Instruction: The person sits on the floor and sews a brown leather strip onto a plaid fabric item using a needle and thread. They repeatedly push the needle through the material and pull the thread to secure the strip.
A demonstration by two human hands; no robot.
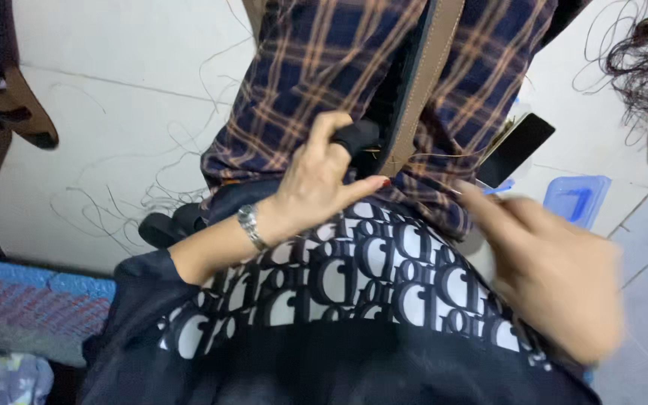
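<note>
A person's left hand (316, 184) pinches a tan leather strap (425, 82) against plaid fabric (324, 67) on the lap, fingers pressed together, while the blurred right hand (553, 277) appears to pinch a thin needle (481, 193) just beside it. Loose threads (129, 202) littering the floor (114, 112) could snag the stitching, and the needle risks pricking the holding thumb.

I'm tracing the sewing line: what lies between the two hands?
In the head view, plaid cloth and a tan strap's lower end lie between the left hand and the blurred right hand.
</note>
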